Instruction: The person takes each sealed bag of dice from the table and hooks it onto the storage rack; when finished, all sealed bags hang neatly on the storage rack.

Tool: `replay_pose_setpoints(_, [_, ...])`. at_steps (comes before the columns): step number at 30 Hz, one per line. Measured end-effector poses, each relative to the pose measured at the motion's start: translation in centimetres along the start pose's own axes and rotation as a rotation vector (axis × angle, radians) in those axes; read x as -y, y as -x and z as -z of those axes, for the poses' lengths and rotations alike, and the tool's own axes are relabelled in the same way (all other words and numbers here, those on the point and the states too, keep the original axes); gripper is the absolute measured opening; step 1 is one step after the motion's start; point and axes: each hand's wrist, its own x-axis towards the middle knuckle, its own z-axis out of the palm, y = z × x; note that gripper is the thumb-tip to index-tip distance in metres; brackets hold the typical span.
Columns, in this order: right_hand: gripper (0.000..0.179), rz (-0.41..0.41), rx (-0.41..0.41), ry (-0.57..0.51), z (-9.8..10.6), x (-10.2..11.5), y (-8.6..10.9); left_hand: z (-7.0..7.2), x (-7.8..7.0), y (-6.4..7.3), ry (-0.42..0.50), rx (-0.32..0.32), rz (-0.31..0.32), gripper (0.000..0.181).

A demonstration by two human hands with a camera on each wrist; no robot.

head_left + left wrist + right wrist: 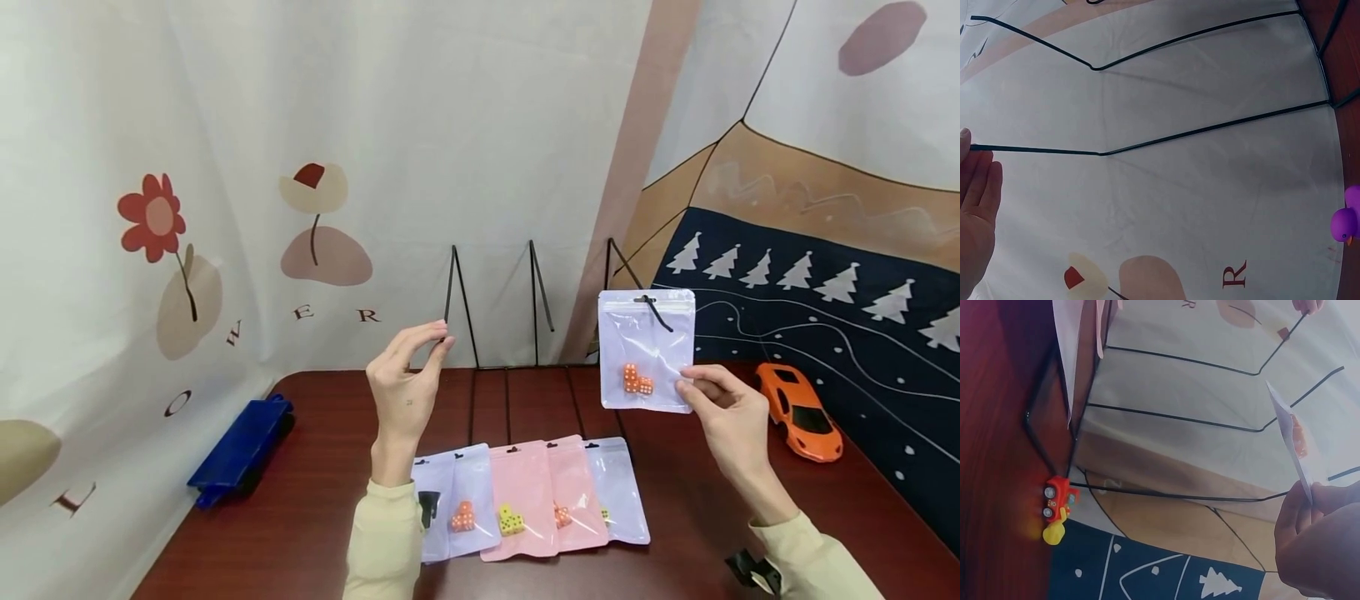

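My right hand pinches the lower right edge of a lavender zip bag with orange dice inside. The rightmost prong of a black wire rack passes through the bag's hanging hole, its tip showing in front. With thumb and fingertips, my left hand pinches the end of the rack's left prong; the left wrist view shows this wire reaching the fingers. No bag hangs on the middle prong. Below, several overlapping lavender bags and pink bags with dice lie on the table.
A blue toy vehicle stands at the table's left edge, an orange toy car at the right. A purple toy duck and a red toy truck sit near the rack. Printed curtains hang close behind the rack.
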Motion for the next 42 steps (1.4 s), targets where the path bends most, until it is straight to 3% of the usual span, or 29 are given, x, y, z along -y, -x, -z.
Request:
replay_pose_setpoints(14, [0.018,-0.038,-0.008,-0.012,-1.5,-0.1,-1.6,0.0,0.2,0.0,0.005,0.007,0.001,0.020])
replay_pose_setpoints(23, [0.019,-0.096,-0.044,-0.132,-2.8,-0.1,-2.7,0.1,0.0,0.1,0.007,0.017,0.011,0.020])
replay_pose_setpoints(27, [0.017,-0.077,-0.063,-0.189,-3.2,-0.3,-3.4,0.1,0.0,0.0,0.004,0.020,0.013,0.021])
replay_pose_setpoints(42, [0.017,-0.064,-0.080,-0.160,-4.2,-0.8,-4.5,0.2,0.1,0.0,-0.010,0.015,0.004,0.018])
